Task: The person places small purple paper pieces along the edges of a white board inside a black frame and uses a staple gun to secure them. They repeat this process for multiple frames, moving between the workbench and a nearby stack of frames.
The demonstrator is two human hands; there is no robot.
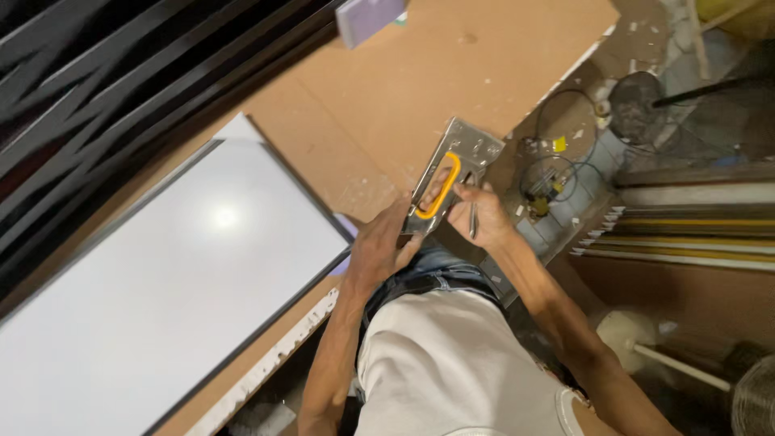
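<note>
A metal staple gun [454,167] with an orange handle loop is held over the edge of a brown board [387,97]. My left hand [378,246] grips its lower end. My right hand [476,216] rests against its right side and pinches a thin metal strip [473,221], which looks like a stick of staples. A large white panel in a dark thin frame [161,291] lies to the left on the board.
Dark ribbed panels [97,73] fill the upper left. A purple block [367,16] sits at the top. Wires and small debris [557,173] lie on the floor at right, beside stacked frame mouldings [686,234]. A white moulding strip [274,359] runs along the board's near edge.
</note>
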